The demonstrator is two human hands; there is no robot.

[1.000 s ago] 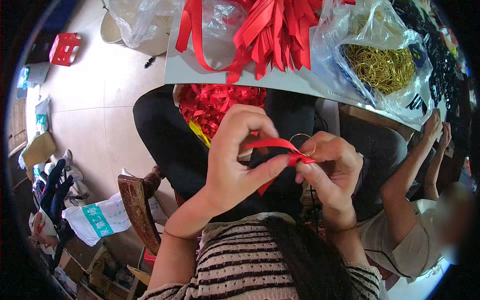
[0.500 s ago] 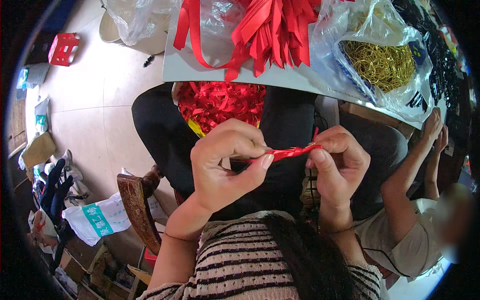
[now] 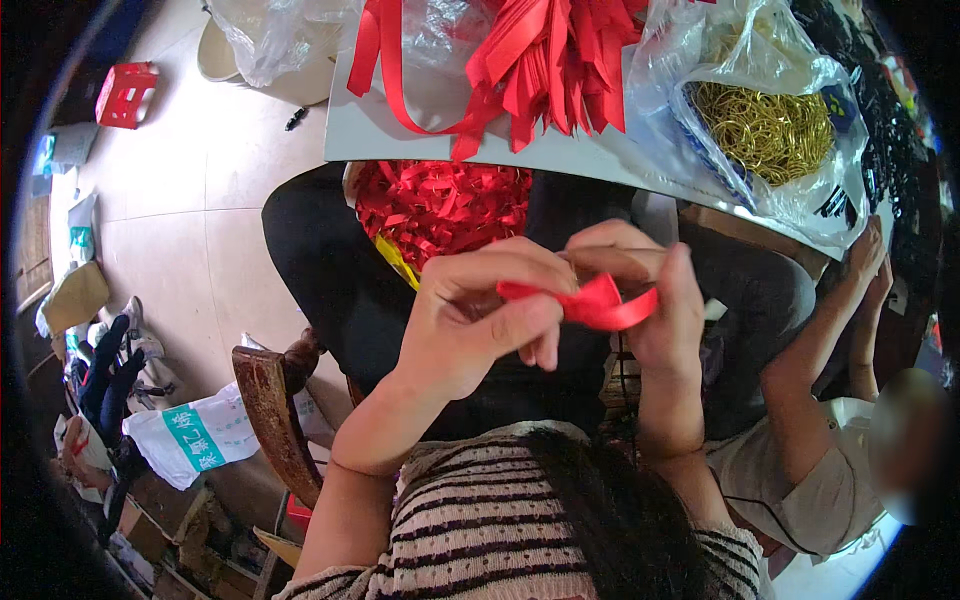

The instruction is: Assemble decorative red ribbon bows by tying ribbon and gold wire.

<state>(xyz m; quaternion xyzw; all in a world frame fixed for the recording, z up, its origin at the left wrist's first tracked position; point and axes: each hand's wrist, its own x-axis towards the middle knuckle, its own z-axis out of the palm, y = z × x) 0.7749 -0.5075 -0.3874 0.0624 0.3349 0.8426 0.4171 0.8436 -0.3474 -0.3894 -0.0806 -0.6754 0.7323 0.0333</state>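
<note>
A small red ribbon bow (image 3: 605, 303) is pinched between the thumb and fingers of my left hand (image 3: 470, 315), in front of my chest. Its wider loop and tail stick out to the right. My right hand (image 3: 655, 310) is close around that side, thumb raised apart and fingers reaching left behind the bow, slightly blurred. The bow's right end lies against or just before its palm; I cannot tell which. Below the table edge, a container of many cut red ribbon pieces (image 3: 445, 205) sits between my legs, with a yellow edge (image 3: 397, 262) showing.
Long red ribbon strips (image 3: 550, 65) hang over the front of the white table (image 3: 410, 148). Gold elastic cords (image 3: 765, 130) fill a clear plastic bag at right. Another person's arm (image 3: 815, 330) rests by the table's right. A wooden chair part (image 3: 272, 420) and white sack (image 3: 195, 440) are left.
The ribbon, stretched between both pinches before, now shows as a bow with a loop. My right hand has opened its pinch and turned, moving left toward my left hand.
</note>
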